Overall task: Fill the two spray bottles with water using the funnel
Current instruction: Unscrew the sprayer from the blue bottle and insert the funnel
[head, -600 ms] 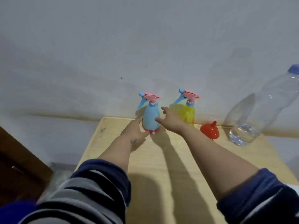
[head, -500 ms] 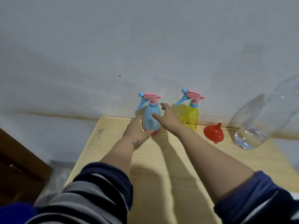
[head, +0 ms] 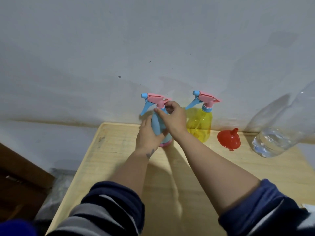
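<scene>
A blue spray bottle (head: 157, 124) with a pink and blue trigger head stands near the back edge of the wooden table (head: 119, 150). My left hand (head: 148, 135) wraps around its body from the left. My right hand (head: 172, 116) pinches the bottle's neck, just under the pink head. To the right stands a yellow spray bottle (head: 199, 123) with its head on. A red funnel (head: 229, 139) lies mouth-down on the table beside it. A large clear water bottle (head: 279, 133), holding some water at its bottom, leans at the right edge.
A pale wall rises directly behind the table. Dark wooden furniture (head: 20, 184) sits low at the left, beyond the table's left edge. Bare tabletop stretches in front of the bottles, partly shadowed by my arms.
My left hand has closed around the blue bottle's body. My right hand has moved up from the bottle's side to its neck under the spray head.
</scene>
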`<state>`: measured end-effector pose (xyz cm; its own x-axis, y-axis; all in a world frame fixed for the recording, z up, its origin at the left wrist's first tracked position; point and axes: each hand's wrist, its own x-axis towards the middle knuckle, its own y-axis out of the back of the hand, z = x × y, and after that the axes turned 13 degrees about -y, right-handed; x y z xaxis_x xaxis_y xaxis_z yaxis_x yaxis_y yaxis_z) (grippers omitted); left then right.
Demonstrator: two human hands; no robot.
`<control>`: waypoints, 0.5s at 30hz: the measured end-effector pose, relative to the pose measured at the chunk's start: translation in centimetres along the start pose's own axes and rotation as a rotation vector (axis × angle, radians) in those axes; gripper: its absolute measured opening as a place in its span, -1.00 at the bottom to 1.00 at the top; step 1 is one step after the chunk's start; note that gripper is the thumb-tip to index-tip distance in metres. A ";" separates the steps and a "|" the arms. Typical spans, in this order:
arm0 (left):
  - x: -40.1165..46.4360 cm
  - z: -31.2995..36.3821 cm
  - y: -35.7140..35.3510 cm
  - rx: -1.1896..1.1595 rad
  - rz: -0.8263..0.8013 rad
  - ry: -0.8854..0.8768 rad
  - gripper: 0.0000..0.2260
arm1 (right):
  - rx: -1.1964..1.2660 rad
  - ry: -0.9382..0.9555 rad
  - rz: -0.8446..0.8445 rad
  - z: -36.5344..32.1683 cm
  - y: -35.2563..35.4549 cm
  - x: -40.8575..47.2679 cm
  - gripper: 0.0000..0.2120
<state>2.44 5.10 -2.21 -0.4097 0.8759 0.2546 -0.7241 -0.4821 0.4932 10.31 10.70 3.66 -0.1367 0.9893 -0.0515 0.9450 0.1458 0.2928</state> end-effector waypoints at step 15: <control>-13.8 5.6 5.8 -0.255 -0.139 0.041 -0.63 | -0.049 -0.029 -0.234 -1.0 4.8 -11.8 -0.69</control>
<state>6.97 -9.69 1.79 -0.3156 0.9348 0.1627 -0.8886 -0.3513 0.2950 16.13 -0.28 6.61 -0.3409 0.9279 -0.1510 0.8731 0.3720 0.3152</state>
